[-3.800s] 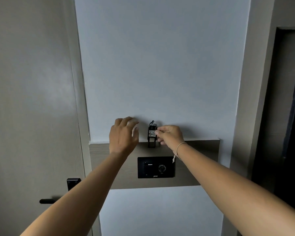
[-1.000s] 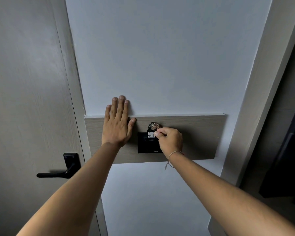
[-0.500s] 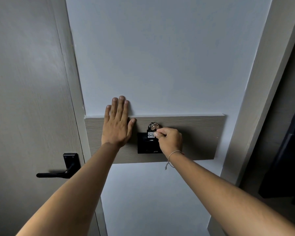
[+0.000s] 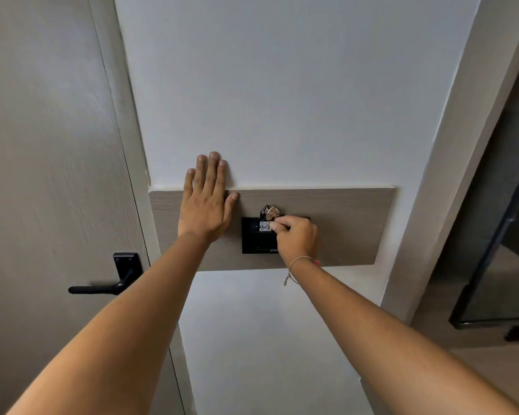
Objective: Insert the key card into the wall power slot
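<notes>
A black wall power slot [image 4: 253, 241] is mounted on a grey-brown wooden panel [image 4: 348, 226]. My right hand [image 4: 297, 236] pinches the key card [image 4: 264, 226], a small dark tag with a white numbered label and a metal key ring [image 4: 269, 211] on top. The card sits at the upper part of the slot, its lower end hidden against the black plate. How deep it sits I cannot tell. My left hand [image 4: 206, 202] lies flat with fingers spread on the panel and wall, just left of the slot.
A grey door [image 4: 48, 175] with a black lever handle [image 4: 102, 287] stands at the left. A white wall corner [image 4: 450, 145] runs along the right, with a dark framed glass panel [image 4: 498, 265] beyond it.
Since 3.8 s ago my right hand brought the card down from the panel's top edge onto the slot, and my left hand flattened on the wall. Over the last second almost nothing moved.
</notes>
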